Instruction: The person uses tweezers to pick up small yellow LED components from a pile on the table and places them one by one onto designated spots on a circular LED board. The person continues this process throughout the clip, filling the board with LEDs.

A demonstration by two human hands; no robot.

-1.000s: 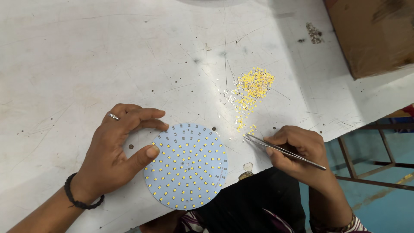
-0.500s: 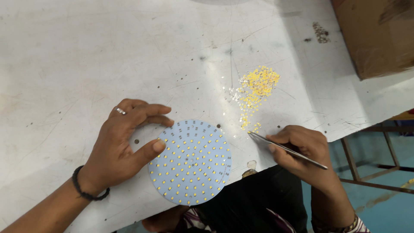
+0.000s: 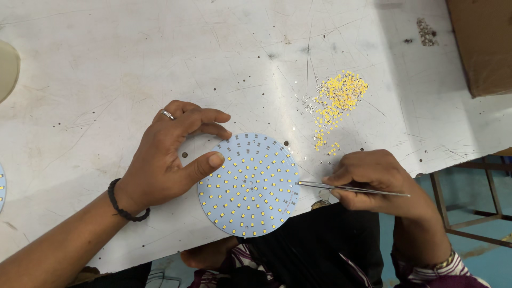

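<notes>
A round white circuit disc [image 3: 249, 184] dotted with small yellow chips lies at the near edge of the white table [image 3: 96, 69]. My left hand [image 3: 170, 154] rests on the table with thumb and fingers touching the disc's left and upper rim. My right hand [image 3: 373, 181] pinches thin metal tweezers [image 3: 346, 188], whose tips point left and sit at the disc's right edge. A loose pile of tiny yellow chips [image 3: 337, 101] lies on the table above my right hand.
A brown cardboard box [image 3: 482, 42] stands at the table's far right. Part of another disc [image 3: 1, 186] shows at the left border, and a pale rounded object [image 3: 6, 66] at the upper left. Below the right edge are a metal frame [image 3: 469, 213] and blue floor.
The tweezers have swung from a slant to nearly level, their tips now at the disc's right rim. My left hand keeps its hold on the disc.
</notes>
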